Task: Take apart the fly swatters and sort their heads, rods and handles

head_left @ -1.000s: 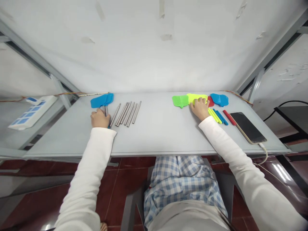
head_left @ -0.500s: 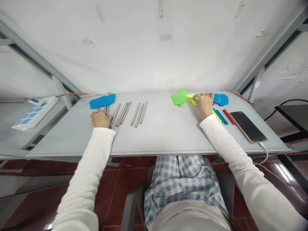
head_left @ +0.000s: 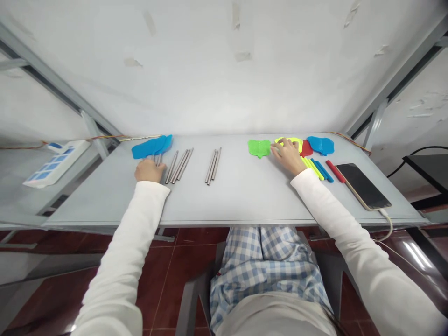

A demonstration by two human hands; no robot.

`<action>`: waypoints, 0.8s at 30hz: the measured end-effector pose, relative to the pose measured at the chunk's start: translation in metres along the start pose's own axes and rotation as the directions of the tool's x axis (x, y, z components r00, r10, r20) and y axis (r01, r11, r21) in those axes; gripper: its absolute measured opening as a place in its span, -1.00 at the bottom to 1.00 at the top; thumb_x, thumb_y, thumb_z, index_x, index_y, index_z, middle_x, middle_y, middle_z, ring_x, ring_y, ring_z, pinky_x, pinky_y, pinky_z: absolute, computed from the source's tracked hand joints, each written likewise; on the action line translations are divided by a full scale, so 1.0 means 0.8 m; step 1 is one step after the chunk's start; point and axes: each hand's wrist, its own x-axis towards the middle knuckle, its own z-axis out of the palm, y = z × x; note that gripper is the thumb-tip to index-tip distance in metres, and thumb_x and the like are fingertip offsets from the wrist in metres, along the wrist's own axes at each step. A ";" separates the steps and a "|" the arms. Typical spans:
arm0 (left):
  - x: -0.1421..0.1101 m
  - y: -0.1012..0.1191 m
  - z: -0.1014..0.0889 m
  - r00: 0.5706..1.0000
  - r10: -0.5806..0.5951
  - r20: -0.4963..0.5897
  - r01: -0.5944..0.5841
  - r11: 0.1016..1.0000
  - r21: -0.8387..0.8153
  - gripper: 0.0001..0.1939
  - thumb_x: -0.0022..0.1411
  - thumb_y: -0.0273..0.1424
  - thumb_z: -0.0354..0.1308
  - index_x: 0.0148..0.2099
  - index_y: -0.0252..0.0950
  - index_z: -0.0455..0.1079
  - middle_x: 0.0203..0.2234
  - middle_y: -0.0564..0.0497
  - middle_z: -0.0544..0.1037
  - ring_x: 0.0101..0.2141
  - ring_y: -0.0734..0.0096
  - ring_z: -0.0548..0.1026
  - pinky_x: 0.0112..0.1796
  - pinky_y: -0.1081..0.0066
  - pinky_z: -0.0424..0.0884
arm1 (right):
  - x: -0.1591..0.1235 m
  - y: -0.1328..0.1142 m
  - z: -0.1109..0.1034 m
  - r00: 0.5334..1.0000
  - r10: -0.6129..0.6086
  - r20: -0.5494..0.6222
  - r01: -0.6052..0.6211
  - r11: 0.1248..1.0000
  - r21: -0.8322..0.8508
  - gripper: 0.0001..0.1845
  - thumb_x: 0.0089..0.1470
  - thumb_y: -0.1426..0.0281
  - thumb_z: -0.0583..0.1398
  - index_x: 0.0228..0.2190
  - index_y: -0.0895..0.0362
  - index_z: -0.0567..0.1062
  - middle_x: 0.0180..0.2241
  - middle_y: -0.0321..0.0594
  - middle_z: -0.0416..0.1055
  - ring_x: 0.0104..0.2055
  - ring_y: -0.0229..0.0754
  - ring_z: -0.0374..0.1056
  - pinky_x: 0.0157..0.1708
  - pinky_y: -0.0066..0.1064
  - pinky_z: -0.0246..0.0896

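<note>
My left hand [head_left: 150, 171] is closed around thin metal tubes [head_left: 160, 159] whose ends show above the fingers. Just behind them lie overlapping blue fly swatter heads [head_left: 149, 146]; the hand hides whether they join the tubes. My right hand [head_left: 289, 156] rests over a yellow fly swatter head [head_left: 297, 142], fingers bent but apart. Its fingertips reach the right edge of a green fly swatter head [head_left: 259, 148] lying flat. Beside the yellow head are a red one [head_left: 306, 148] and a blue one [head_left: 321, 145].
Several loose metal tubes [head_left: 181, 165] lie right of my left hand, with more tubes [head_left: 213, 166] nearer the middle. Yellow sticks [head_left: 314, 169], blue sticks [head_left: 323, 171], a red stick [head_left: 335, 171] and a charging phone [head_left: 364, 185] are at right. A power strip [head_left: 56, 163] sits far left.
The green head has gone from tilted to flat, and my right hand has shifted left and down, uncovering the red head. The middle tubes lie closer together and farther right.
</note>
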 end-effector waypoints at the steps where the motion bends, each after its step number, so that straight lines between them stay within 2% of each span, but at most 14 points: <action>1: -0.005 0.004 -0.005 0.998 -0.063 -0.005 0.063 0.997 0.039 -0.76 0.21 -0.37 0.16 -0.14 -0.46 0.37 -0.18 -0.33 0.52 -0.02 -0.14 0.48 -0.07 0.07 0.37 | -0.002 -0.005 0.000 0.997 -0.071 0.039 0.070 0.997 0.019 -0.46 0.38 0.22 -0.11 0.12 0.09 0.52 0.17 0.06 0.34 0.12 0.12 0.23 0.12 -0.01 -0.05; 3: -0.016 0.013 -0.016 0.993 -0.118 -0.018 0.119 0.989 0.091 -0.69 0.25 -0.33 0.17 -0.04 -0.44 0.37 -0.09 -0.35 0.55 0.00 -0.09 0.50 -0.07 0.13 0.39 | -0.004 -0.014 0.002 0.980 -0.166 0.111 0.163 0.986 0.038 -0.48 0.39 0.21 -0.10 0.15 0.03 0.49 0.23 -0.01 0.31 0.17 0.13 0.19 0.16 0.01 -0.09; 5: -0.030 0.021 -0.025 0.998 -0.058 -0.037 0.061 0.995 0.074 -0.67 0.26 -0.35 0.16 0.01 -0.42 0.36 -0.09 -0.34 0.57 0.00 -0.08 0.52 -0.07 0.14 0.40 | -0.005 -0.016 0.003 0.974 -0.171 0.148 0.170 0.985 0.025 -0.47 0.39 0.21 -0.11 0.11 0.07 0.52 0.17 0.00 0.38 0.18 0.14 0.17 0.19 0.03 -0.12; 7: -0.044 0.030 -0.032 0.997 0.031 -0.078 -0.030 1.000 0.005 -0.69 0.27 -0.39 0.13 0.03 -0.41 0.35 -0.15 -0.29 0.59 -0.05 -0.05 0.54 -0.08 0.16 0.40 | -0.005 -0.014 0.004 0.982 -0.118 0.145 0.119 0.993 -0.002 -0.45 0.39 0.24 -0.13 0.03 0.16 0.57 0.08 0.06 0.44 0.17 0.16 0.18 0.20 0.04 -0.12; 9: -0.061 0.044 -0.036 0.983 0.125 -0.137 -0.139 0.986 -0.094 -0.70 0.27 -0.41 0.10 0.04 -0.39 0.34 -0.23 -0.20 0.60 -0.12 0.04 0.56 -0.11 0.21 0.41 | -0.004 -0.010 0.004 0.991 -0.071 0.114 0.071 0.997 0.003 -0.45 0.38 0.27 -0.13 -0.04 0.20 0.58 0.08 0.11 0.43 0.16 0.19 0.19 0.19 0.06 -0.10; 11: -0.078 0.064 -0.036 0.957 0.231 -0.177 -0.264 0.945 -0.194 -0.71 0.28 -0.40 0.09 0.04 -0.36 0.33 -0.27 -0.11 0.58 -0.19 0.16 0.56 -0.13 0.29 0.41 | -0.005 -0.012 0.003 0.994 -0.070 0.084 0.063 0.994 0.092 -0.48 0.36 0.26 -0.10 -0.01 0.20 0.56 0.13 0.12 0.39 0.17 0.19 0.19 0.19 0.07 -0.07; 13: -0.095 0.092 -0.031 0.916 0.359 -0.177 -0.396 0.877 -0.273 -0.73 0.30 -0.37 0.10 0.03 -0.31 0.32 -0.26 -0.07 0.55 -0.20 0.25 0.55 -0.15 0.35 0.40 | -0.008 -0.020 0.002 0.993 -0.103 0.053 0.084 0.956 0.281 -0.49 0.33 0.19 -0.04 0.09 0.17 0.48 0.16 0.09 0.36 0.18 0.15 0.20 0.21 0.05 -0.03; 15: -0.113 0.125 -0.022 0.856 0.495 -0.149 -0.515 0.792 -0.328 -0.74 0.32 -0.36 0.10 0.03 -0.28 0.32 -0.23 -0.05 0.53 -0.19 0.29 0.53 -0.13 0.37 0.38 | -0.011 -0.035 0.000 0.991 -0.128 0.039 0.087 0.839 0.537 -0.39 0.29 0.06 0.01 0.21 0.14 0.36 0.20 0.05 0.34 0.19 0.07 0.23 0.20 -0.02 0.08; 18: -0.140 0.178 -0.003 0.761 0.646 -0.064 -0.609 0.677 -0.412 -0.74 0.33 -0.40 0.10 0.06 -0.25 0.32 -0.20 -0.04 0.50 -0.18 0.29 0.50 -0.12 0.35 0.37 | -0.011 -0.060 -0.005 0.995 -0.069 0.072 -0.026 0.513 0.858 -0.24 0.23 -0.17 -0.06 0.21 0.07 0.31 0.22 0.00 0.34 0.15 -0.05 0.32 0.07 -0.18 0.30; 20: -0.158 0.210 0.010 0.704 0.710 -0.005 -0.616 0.608 -0.501 -0.71 0.31 -0.49 0.07 0.08 -0.25 0.30 -0.18 -0.06 0.49 -0.17 0.28 0.50 -0.10 0.32 0.37 | -0.007 -0.070 -0.011 0.992 0.036 0.120 -0.125 0.317 0.940 -0.16 0.19 -0.27 -0.15 0.09 0.07 0.40 0.13 -0.01 0.44 0.08 -0.06 0.39 -0.05 -0.22 0.39; 22: -0.176 0.239 0.021 0.651 0.755 0.077 -0.543 0.534 -0.648 -0.63 0.26 -0.58 0.06 0.10 -0.25 0.27 -0.17 -0.06 0.47 -0.21 0.32 0.51 -0.11 0.32 0.38 | -0.001 -0.072 -0.020 0.976 0.149 0.157 -0.186 0.207 0.961 -0.11 0.13 -0.34 -0.18 -0.02 0.08 0.47 -0.01 0.00 0.52 -0.02 -0.04 0.45 -0.15 -0.23 0.43; 24: -0.192 0.266 0.031 0.592 0.775 0.220 -0.323 0.479 -0.816 -0.61 0.25 -0.59 0.09 0.10 -0.24 0.21 -0.21 -0.02 0.46 -0.34 0.40 0.51 -0.18 0.34 0.41 | 0.003 -0.069 -0.027 0.957 0.236 0.172 -0.211 0.152 0.966 -0.10 0.09 -0.37 -0.14 -0.08 0.08 0.49 -0.12 0.00 0.56 -0.13 -0.02 0.48 -0.25 -0.23 0.44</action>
